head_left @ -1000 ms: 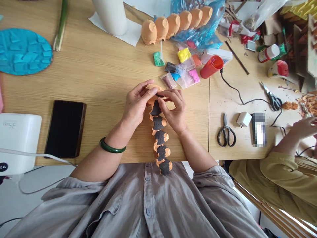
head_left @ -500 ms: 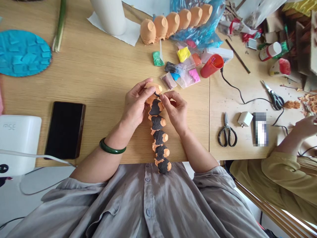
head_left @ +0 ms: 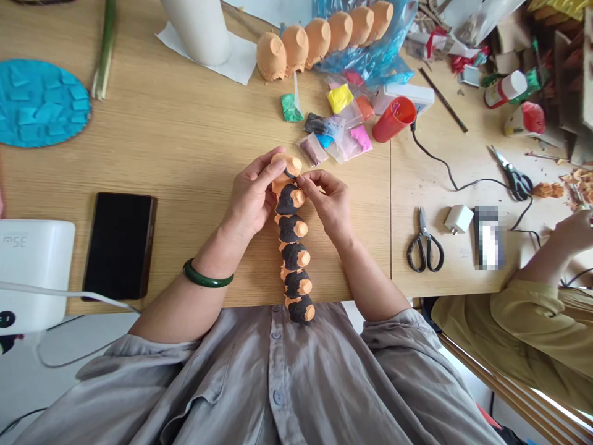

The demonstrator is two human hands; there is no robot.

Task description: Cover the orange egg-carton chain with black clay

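An orange egg-carton strip (head_left: 293,247) with black clay pressed over its cups lies lengthwise from the table's middle to its near edge. My left hand (head_left: 250,201) is closed around the strip's far end, thumb on the top orange cup. My right hand (head_left: 327,201) pinches a small bit of black clay against that same top cup. A green bangle (head_left: 207,278) sits on my left wrist.
Another plain orange carton strip (head_left: 319,34) lies at the back on blue plastic. Small bags of coloured clay (head_left: 340,120) and a red cup (head_left: 393,119) lie beyond my hands. A black phone (head_left: 119,244) lies at the left, black scissors (head_left: 424,247) at the right. Another person's hand (head_left: 572,232) works at the far right.
My right fingers have drawn in from lying over the top cup to a tight pinch at it. The strip has shifted slightly left. The other person's hand moved little.
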